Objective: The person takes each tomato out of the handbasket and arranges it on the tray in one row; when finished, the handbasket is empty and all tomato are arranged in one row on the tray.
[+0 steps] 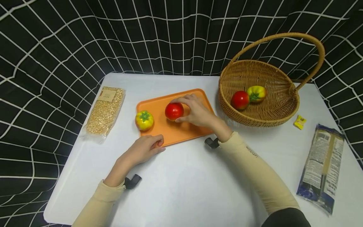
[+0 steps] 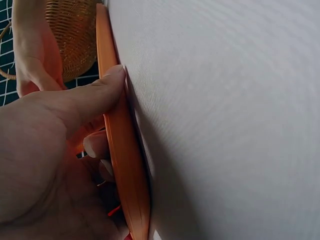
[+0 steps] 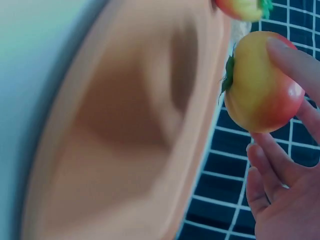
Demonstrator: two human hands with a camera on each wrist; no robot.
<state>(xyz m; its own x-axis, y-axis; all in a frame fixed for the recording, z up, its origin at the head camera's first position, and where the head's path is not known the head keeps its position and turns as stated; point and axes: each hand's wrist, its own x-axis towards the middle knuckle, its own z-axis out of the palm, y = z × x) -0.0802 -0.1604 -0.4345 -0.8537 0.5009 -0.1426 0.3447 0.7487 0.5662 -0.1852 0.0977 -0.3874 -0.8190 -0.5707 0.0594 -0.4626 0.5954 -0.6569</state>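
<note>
My right hand holds a red tomato between thumb and fingers above the orange tray. In the right wrist view that tomato shows a yellow underside with a green calyx, apart from the tray. A yellow tomato with red tinges sits at the tray's left end. At the near left edge of the tray, my left hand grips the rim. The left wrist view shows its thumb on the outside of the rim and its curled fingers on the inner side.
A wicker basket with a tall handle stands at the back right, holding a red tomato and a yellow one. A bag of yellow grains lies at left. A small yellow packet and a long blue-ended package lie at right.
</note>
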